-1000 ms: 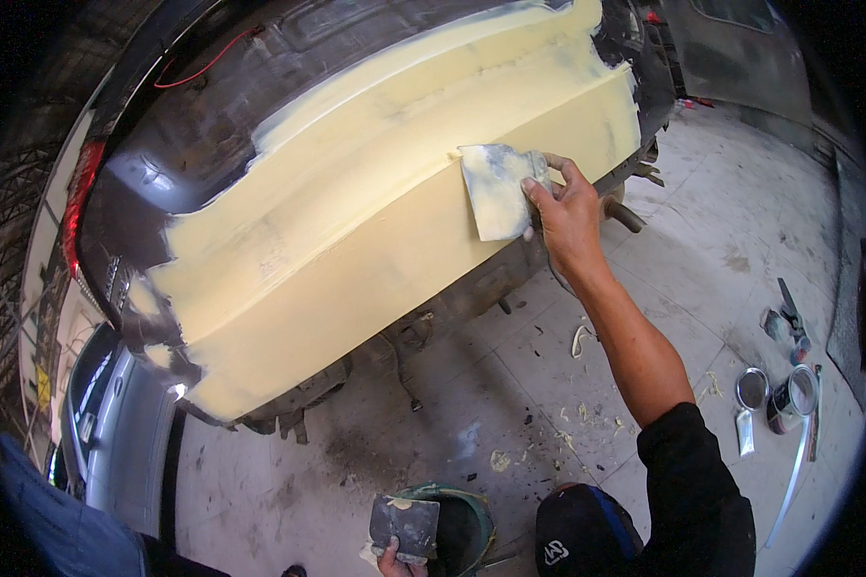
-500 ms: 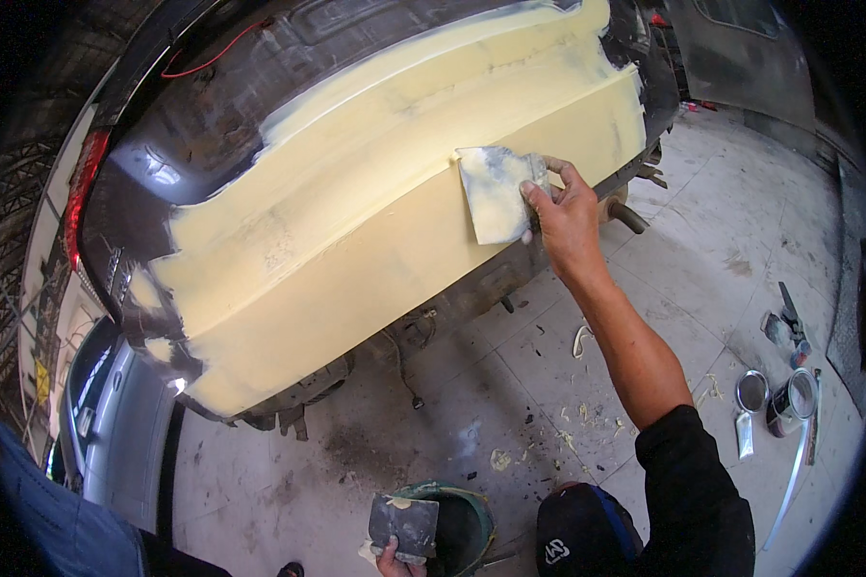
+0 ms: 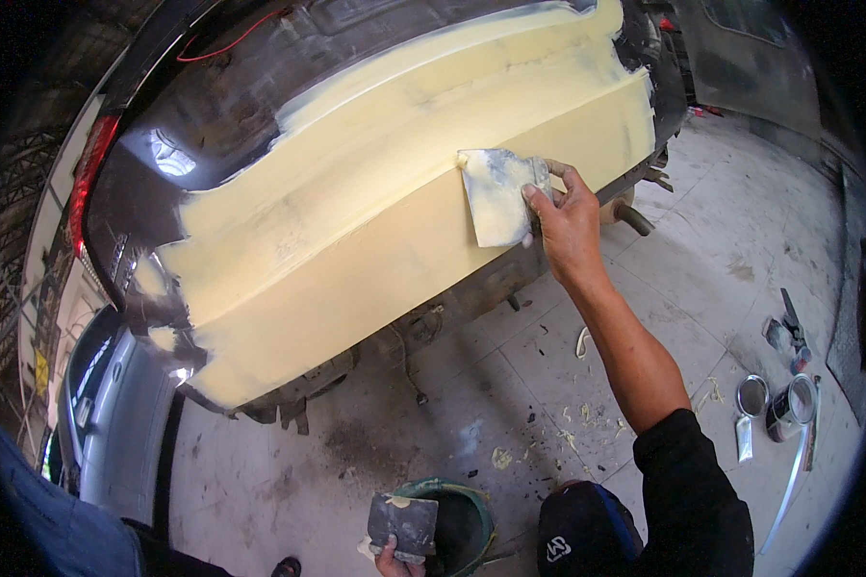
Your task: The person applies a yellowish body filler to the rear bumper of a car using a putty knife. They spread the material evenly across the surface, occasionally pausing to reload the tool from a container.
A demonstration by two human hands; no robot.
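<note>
A long car body panel (image 3: 356, 260) crosses the upper view, coated with pale yellow body filler up to ragged edges. My right hand (image 3: 570, 231) is closed on a putty spreader (image 3: 496, 197), thumb toward me. Its wide blade, smeared with grey and yellow filler, overlaps the panel's crease and lower half; whether it touches is unclear. At the lower edge my left hand (image 3: 395, 560) grips a dark flat filler board (image 3: 406, 524) from beneath, with a bit of yellow on its top edge. Most of the left fingers are hidden.
Below the board stands a green-rimmed bucket (image 3: 488, 519). Scraps of filler (image 3: 501, 459) litter the tiled floor. On the right are an open tin (image 3: 791, 404), its lid (image 3: 752, 393) and a tube (image 3: 744, 439). An exhaust pipe (image 3: 633, 219) juts out under the panel. A silver car (image 3: 125, 423) stands left.
The view has shifted a little, moving the panel slightly rightward in it. Against the panel, the right hand and spreader sit marginally farther left. More of a dark shoe shows at the lower edge.
</note>
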